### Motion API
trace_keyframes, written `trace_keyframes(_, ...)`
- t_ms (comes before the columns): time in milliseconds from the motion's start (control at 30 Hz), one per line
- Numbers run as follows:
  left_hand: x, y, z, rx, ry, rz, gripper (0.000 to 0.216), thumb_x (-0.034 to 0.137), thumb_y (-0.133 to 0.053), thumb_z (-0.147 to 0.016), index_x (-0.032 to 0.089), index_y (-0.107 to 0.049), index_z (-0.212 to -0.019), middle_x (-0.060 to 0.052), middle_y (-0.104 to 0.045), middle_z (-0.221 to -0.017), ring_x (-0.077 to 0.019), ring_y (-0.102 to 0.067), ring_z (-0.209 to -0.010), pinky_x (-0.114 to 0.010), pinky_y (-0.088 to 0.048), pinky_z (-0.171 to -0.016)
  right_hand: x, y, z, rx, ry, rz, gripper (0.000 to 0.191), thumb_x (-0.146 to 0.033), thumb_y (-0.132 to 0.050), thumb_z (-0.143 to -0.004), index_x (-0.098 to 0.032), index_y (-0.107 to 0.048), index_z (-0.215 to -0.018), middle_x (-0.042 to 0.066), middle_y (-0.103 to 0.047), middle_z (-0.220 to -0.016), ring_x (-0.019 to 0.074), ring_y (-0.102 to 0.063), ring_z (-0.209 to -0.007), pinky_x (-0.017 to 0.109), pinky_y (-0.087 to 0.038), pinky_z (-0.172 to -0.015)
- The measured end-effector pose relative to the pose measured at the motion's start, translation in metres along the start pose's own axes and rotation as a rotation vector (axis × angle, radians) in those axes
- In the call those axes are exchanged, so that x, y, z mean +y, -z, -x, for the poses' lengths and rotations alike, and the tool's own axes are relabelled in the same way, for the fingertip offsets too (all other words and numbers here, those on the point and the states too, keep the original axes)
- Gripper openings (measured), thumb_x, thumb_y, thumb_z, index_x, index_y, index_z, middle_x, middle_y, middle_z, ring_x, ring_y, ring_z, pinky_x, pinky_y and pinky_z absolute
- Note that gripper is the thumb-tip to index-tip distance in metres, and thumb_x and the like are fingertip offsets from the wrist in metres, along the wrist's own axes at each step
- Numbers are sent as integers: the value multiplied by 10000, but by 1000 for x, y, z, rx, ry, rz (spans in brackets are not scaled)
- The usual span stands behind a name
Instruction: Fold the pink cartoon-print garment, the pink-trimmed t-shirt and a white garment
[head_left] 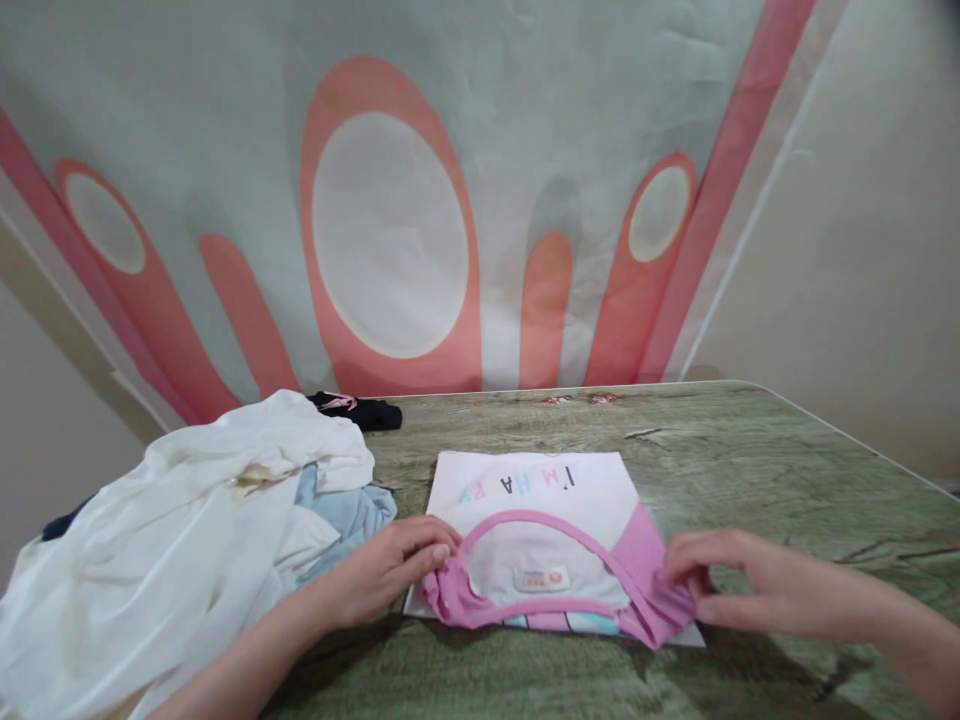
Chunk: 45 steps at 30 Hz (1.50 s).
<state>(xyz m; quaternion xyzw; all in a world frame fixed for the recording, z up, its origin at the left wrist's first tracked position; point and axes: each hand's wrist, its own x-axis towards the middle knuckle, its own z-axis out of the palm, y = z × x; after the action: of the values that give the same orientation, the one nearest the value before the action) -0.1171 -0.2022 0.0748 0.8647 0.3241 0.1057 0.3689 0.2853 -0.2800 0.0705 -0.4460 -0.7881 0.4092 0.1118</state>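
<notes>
A white T-shirt with pink sleeves and a pink collar (551,485) lies folded on the table, its "I'M HAPPY" print upside down to me and its neckline toward me. My left hand (401,565) pinches the pink shoulder at the shirt's left side. At the opposite side, my right hand (731,575) has its fingers closed on the other pink sleeve. A label shows inside the neck opening. Beneath the shirt, the edge of a flat pale sheet (691,636) pokes out at the near right corner.
A heap of white clothes (187,520) fills the left side, with a light blue garment (356,525) at its edge. Behind it lies a black cloth item (379,414). The wood-patterned table (787,470) ends at a wall covering with orange shapes (390,375).
</notes>
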Motion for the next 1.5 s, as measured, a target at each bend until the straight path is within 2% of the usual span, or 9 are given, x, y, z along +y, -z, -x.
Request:
trace_keyframes(133, -4, 0, -30, 75, -9, -149, 341, 403, -355, -919, 240, -540, -1155, -30, -503, -1267, -169, -440, -1169, -285, -302, -1003, 23, 12, -22, 342, -134, 163, 315, -385, -449, -851, -206, -624, -1042, 77, -640, -1039, 213, -584, -916, 336, -473, -800)
trace_keyframes(267, -11, -14, -72, 39, -82, -404, 395, 418, -311, -929, 251, -476, -1246, -35, -344, -1407, -191, -238, -1315, -375, -143, -1076, 39, 6, -66, 499, -17, 343, 421, -336, -356, -888, -184, -495, -1255, 91, -494, -1304, 225, -432, -1201, 407, -313, -1029)
trace_keyframes(433, -21, -35, -102, 57, -25, -617, 632, 546, -256, -898, 191, -175, -1415, -99, -131, -1475, -233, -95, -1353, -447, -68, -1069, 43, -15, -98, 364, 44, 567, 561, -440, -367, -883, -215, -289, -1391, 62, -239, -1462, 236, -179, -1341, 459, -156, -1089)
trace_keyframes(600, -26, -36, -101, 30, 11, -644, 669, 601, -263, -871, 207, -207, -1409, -89, -155, -1471, -250, -123, -1347, -427, -85, -1064, 51, -25, -93, 308, 39, 602, 598, -516, -332, -883, -267, -205, -1412, 40, -196, -1474, 246, -153, -1346, 469, -129, -1089)
trace_keyframes(733, -33, -28, -100, 86, 57, -621, 556, 539, -276, -898, 246, -316, -1368, -78, -249, -1448, -255, -208, -1324, -432, -130, -1051, 52, -21, -89, 290, 6, 604, 608, -535, -321, -879, -270, -199, -1412, 47, -210, -1471, 253, -177, -1340, 484, -137, -1082)
trace_keyframes(933, -52, -23, -109, 222, 117, -607, 393, 374, -269, -939, 289, -436, -1285, -58, -406, -1366, -224, -311, -1278, -454, -151, -1041, 21, -21, -112, 342, -4, 607, 620, -529, -282, -889, -188, -251, -1406, 81, -241, -1460, 253, -183, -1338, 455, -163, -1084)
trace_keyframes(1200, -50, -33, -100, 257, 100, -694, 473, 380, -247, -937, 196, -303, -1369, -92, -232, -1452, -226, -200, -1328, -443, -120, -1060, -2, -40, -172, 255, 104, 632, 708, -590, -249, -867, -144, -213, -1415, 102, -191, -1470, 256, -170, -1342, 444, -121, -1093)
trace_keyframes(1367, -43, -39, -92, 138, 11, -701, 552, 482, -191, -927, 206, -198, -1405, -61, -172, -1472, -209, -139, -1346, -434, -107, -1068, 9, -42, -174, 231, 108, 651, 701, -595, -222, -871, -168, -170, -1425, 87, -185, -1471, 247, -176, -1341, 444, -124, -1092)
trace_keyframes(1500, -41, -45, -91, 161, 47, -704, 574, 527, -204, -910, 216, -241, -1391, -64, -199, -1465, -239, -170, -1336, -453, -119, -1064, 22, -35, -164, 262, 49, 659, 663, -590, -226, -875, -209, -205, -1417, 65, -202, -1470, 250, -174, -1341, 469, -147, -1081)
